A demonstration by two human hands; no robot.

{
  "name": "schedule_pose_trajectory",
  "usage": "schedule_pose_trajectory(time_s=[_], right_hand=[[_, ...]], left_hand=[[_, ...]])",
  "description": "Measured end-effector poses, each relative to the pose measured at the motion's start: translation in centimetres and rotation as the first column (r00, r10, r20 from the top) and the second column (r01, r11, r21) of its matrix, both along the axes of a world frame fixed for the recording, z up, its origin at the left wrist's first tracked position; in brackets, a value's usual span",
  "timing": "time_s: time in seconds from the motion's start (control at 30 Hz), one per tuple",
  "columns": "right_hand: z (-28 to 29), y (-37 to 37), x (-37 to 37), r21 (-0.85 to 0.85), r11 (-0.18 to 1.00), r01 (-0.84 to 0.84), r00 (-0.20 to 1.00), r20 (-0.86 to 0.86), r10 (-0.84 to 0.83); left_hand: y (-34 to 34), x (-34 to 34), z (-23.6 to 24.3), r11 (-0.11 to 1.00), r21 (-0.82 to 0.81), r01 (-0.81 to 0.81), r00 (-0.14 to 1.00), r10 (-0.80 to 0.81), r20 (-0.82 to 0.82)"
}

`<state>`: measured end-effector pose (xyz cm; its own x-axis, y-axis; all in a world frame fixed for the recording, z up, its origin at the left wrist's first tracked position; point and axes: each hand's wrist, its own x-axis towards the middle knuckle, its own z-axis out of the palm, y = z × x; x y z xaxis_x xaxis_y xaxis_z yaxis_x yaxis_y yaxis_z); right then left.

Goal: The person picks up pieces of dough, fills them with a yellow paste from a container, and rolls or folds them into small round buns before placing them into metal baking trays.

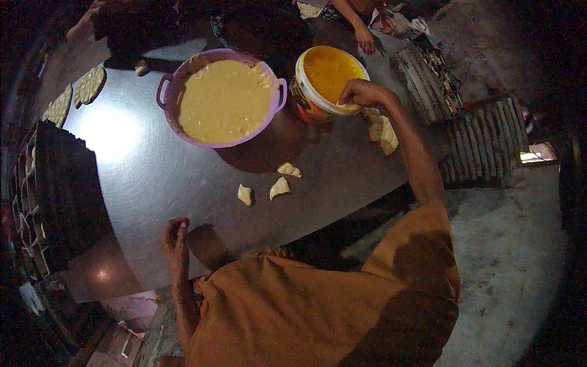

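My right hand (362, 93) reaches over the near rim of a white bucket (318, 107), fingers drawn together and pointing down towards the orange-yellow contents (330, 70). What its fingers grip, if anything, is hidden. Close to the near edge of the metal table, my left hand (176, 235) is held with its fingers curled in; nothing can be made out in it. Left of the bucket stands a purple two-handled tub (177, 125) full of pale yellow dough or batter (226, 101). Three small dough pieces (279, 188) lie on the table in front of the tub.
The shiny metal table (153, 177) ends near my body. Folded dough pieces (385, 134) lie right of the bucket. Flat patterned dough pieces (90, 85) are at far left. Dark ridged trays (489, 144) stand at right. Another person's hand (365, 40) is beyond the bucket.
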<state>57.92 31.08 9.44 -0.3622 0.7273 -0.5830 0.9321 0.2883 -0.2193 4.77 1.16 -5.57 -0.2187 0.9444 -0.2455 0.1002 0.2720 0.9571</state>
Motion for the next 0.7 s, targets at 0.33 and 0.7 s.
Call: schedule_pose_trajectory(time_s=[0.33, 0.7], right_hand=[[2.3, -3.5, -2.2, -0.276, 0.926, 0.257, 0.682, -0.628, -0.376], [-3.6, -21.8, -26.6, -0.697, 0.717, -0.005, -0.236, -0.696, -0.678]], left_hand=[[0.5, 3.4, 2.5, 0.986, -0.139, 0.086, 0.985, -0.063, 0.162], [3.6, 8.5, 7.9, 0.933, -0.064, 0.355, 0.346, -0.068, 0.936]])
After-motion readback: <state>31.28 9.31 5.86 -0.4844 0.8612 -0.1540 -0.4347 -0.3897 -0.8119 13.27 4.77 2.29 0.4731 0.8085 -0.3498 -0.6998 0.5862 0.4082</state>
